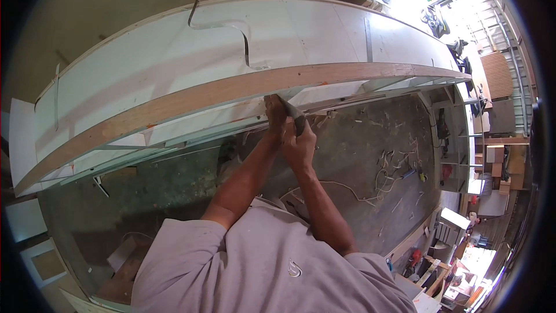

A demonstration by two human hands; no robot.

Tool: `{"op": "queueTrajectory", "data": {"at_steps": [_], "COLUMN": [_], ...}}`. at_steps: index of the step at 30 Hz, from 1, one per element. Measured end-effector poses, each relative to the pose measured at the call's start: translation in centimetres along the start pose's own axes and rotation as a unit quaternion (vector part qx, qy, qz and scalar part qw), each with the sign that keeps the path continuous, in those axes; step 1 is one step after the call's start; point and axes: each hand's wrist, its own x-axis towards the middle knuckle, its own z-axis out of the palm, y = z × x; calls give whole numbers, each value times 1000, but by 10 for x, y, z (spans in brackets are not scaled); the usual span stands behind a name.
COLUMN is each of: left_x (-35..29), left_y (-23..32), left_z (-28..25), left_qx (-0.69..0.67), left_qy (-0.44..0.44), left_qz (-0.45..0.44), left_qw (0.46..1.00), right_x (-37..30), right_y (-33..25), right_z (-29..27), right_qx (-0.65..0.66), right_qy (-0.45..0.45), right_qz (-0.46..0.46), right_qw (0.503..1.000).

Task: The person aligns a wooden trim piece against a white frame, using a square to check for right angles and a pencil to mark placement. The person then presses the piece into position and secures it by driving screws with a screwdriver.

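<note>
A long white cabinet-like frame [174, 58] stretches across in front of me, with a bare wooden edge strip [226, 88] along its near side. My left hand [275, 116] reaches up against the underside of that strip, near its middle. Its fingers are mostly hidden, so their grip does not show. Close beside it, my right hand [300, 144] is closed around a dark, flat, elongated piece [294, 115] that slants up to the wooden edge. On the white top lies a thin curled strip [247, 46], dark in places and pale in others.
Scraps and a looped pale cord [379, 188] lie on the dark floor [353, 145] at right. Pale shelving [457, 150] stands beyond. Several tools and wood pieces crowd the lower right, and a cardboard box [124, 266] is at lower left.
</note>
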Motion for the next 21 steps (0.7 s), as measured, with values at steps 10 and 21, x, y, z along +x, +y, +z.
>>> {"op": "queueTrajectory", "data": {"at_steps": [10,21], "left_x": [9,-10], "left_y": [49,50], "left_z": [-11,-5], "left_qx": [-231,-236], "left_qy": [-52,-123], "left_qz": [-244,-199], "left_qw": [940,943], "right_x": [8,16], "right_y": [-3,3], "right_z": [2,-9], "right_qx": [1,-45], "right_qy": [-1,29], "right_qz": [-21,-46], "right_qw": [1000,997]}}
